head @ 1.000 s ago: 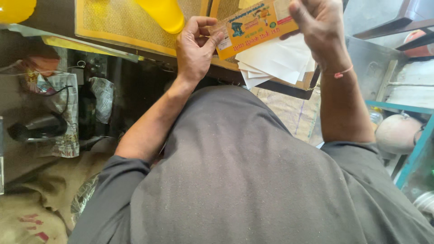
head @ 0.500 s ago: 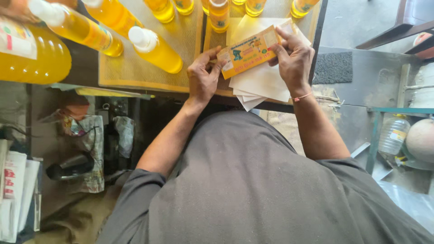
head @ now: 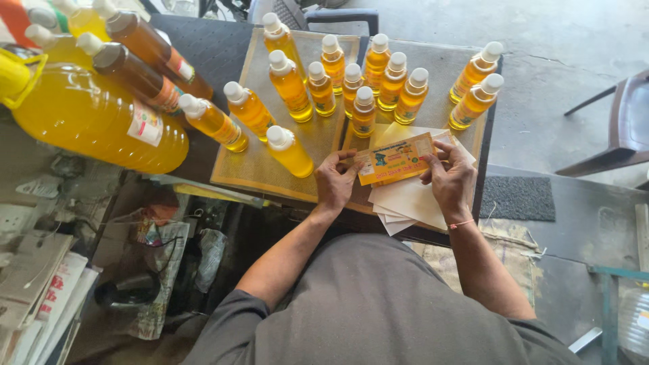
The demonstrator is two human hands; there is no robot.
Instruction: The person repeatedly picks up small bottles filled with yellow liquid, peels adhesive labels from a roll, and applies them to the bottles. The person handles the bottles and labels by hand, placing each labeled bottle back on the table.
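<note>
Dark worktop (head: pixel 203 47), bottles far: orange label (head: pixel 395 159) pinched at both ends, long axis left-right, between left hand (head: pixel 336 181) and right hand (head: pixel 449 179), above white sheets (head: pixel 409 199).

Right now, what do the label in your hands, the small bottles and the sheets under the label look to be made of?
Label, held by left hand and right hand: thin printed paper, slightly glossy, flexing between the fingers. Small bottles: clear plastic, probably, with yellow liquid showing through and matte white caps. White sheets: plain paper or label backing, matte, fanned in a loose stack; which one, I cannot tell.
</note>
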